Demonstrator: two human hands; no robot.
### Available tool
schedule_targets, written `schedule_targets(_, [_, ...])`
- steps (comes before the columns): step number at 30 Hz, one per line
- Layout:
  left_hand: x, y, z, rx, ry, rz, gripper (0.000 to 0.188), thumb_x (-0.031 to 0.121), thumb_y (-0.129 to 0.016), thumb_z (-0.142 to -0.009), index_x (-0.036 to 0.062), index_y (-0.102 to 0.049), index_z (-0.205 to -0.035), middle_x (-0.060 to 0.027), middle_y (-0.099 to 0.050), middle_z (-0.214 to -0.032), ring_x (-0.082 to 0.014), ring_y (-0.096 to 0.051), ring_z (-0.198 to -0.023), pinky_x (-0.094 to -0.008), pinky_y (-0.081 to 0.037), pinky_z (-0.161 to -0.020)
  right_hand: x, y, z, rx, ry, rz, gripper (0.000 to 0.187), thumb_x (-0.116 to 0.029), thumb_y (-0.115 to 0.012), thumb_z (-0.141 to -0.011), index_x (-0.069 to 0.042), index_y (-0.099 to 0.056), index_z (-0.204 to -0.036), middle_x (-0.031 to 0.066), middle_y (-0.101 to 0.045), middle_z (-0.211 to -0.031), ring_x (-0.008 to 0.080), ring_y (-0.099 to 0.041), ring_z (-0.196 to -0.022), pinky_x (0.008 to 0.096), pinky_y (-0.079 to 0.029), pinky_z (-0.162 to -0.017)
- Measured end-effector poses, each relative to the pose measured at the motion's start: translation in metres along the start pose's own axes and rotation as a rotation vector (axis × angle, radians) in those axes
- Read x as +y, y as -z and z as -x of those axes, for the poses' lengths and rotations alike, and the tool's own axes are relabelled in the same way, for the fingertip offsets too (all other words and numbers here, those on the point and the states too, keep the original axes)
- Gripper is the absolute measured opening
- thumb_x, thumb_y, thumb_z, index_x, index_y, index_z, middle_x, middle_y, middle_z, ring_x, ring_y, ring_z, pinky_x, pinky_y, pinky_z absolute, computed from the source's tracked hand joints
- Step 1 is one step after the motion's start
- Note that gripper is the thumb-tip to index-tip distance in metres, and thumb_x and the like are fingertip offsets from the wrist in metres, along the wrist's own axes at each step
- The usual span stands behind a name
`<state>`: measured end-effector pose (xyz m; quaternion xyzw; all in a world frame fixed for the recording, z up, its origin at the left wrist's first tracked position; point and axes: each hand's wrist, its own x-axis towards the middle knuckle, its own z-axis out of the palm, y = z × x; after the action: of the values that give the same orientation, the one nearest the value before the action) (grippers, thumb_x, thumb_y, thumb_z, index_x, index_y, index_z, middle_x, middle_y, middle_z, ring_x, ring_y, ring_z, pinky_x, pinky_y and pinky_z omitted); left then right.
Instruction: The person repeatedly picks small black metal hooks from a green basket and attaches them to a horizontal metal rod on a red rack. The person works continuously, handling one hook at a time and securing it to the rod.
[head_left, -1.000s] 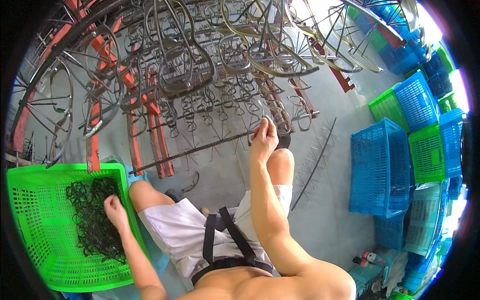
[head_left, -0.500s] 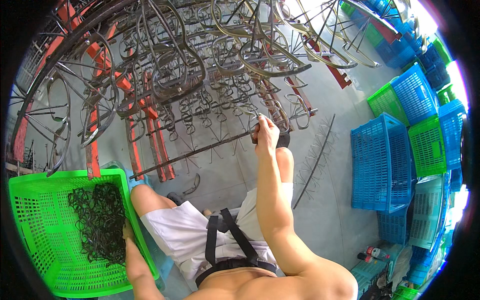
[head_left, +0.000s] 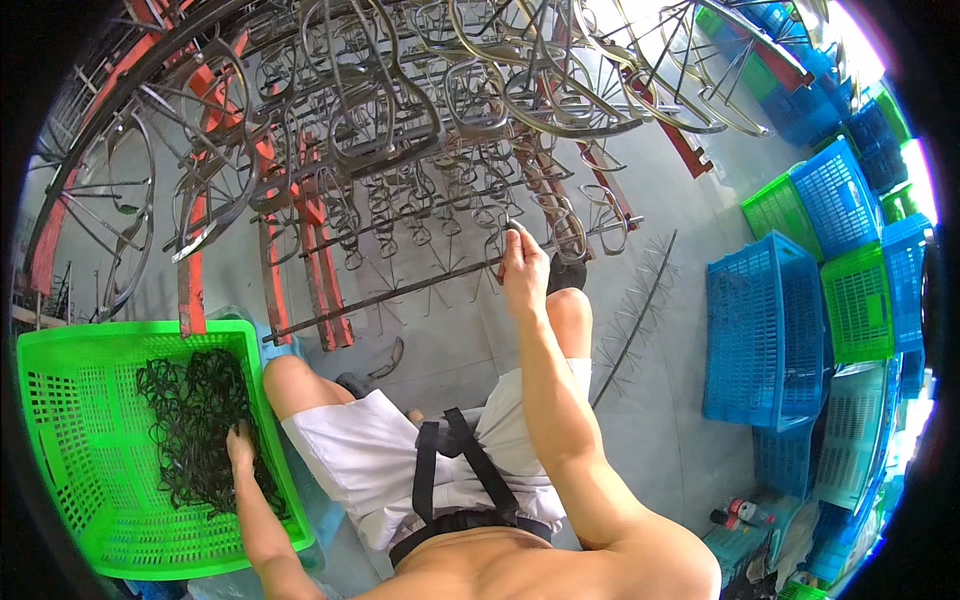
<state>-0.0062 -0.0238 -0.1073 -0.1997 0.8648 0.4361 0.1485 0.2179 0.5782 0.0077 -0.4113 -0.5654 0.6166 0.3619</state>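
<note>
My right hand [head_left: 525, 268] is raised at the near side of the hanging rack, its fingers closed on a small loop-shaped metal piece [head_left: 512, 224] that they partly cover. Right by it runs a long dark bar [head_left: 400, 290] with thin wire hooks, and several loop-shaped pieces [head_left: 420, 233] hang just beyond. My left hand [head_left: 240, 447] is low on the left, at the right part of a tangled pile of dark loop-shaped pieces [head_left: 195, 440]. Its fingers look bunched together, but what they grip is hidden. The pile lies in a green plastic basket [head_left: 75, 440].
Orange-red uprights [head_left: 275, 280] hold the rack, and large curved metal loops [head_left: 385, 150] hang close overhead. Another hooked bar [head_left: 640, 310] lies on the grey floor to the right. Blue crates [head_left: 765, 340] and green crates [head_left: 857, 290] are stacked along the right, with bottles [head_left: 745, 513] below.
My left hand has moved up and inward from the basket's right side onto the pile. My right hand has stayed by the bar, shifting slightly. The view has tilted a little.
</note>
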Motion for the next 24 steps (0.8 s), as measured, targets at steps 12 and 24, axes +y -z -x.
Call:
schedule_targets(12, [0.115,0.032,0.145,-0.333,0.012,0.511,0.028,0.043,-0.048,-0.092,0.0153,-0.045,-0.09,-0.0001,-0.047,-0.078,-0.0118,-0.043,-0.065,-0.0377,-0.049,-0.072,0.007,0.016,-0.022,0.025,-0.035,-0.171,0.023,-0.023,-0.054,-0.092,-0.002,-0.059,-0.099,-0.0058,-0.044,-0.061,0.0046,-0.039,-0.052,0.0217,-0.032,-0.045])
schedule_targets(24, [0.132,0.016,0.211,-0.422,-0.401,0.765,0.022,0.03,-0.045,-0.095,0.0087,-0.049,-0.1,-0.0131,-0.062,-0.081,-0.011,-0.043,-0.05,-0.0275,-0.044,-0.055,-0.044,-0.117,0.182,-0.755,0.379,0.332,0.029,-0.015,-0.053,-0.089,-0.002,-0.053,-0.115,0.0138,-0.055,-0.098,0.0271,-0.053,-0.092,0.0367,-0.043,-0.083])
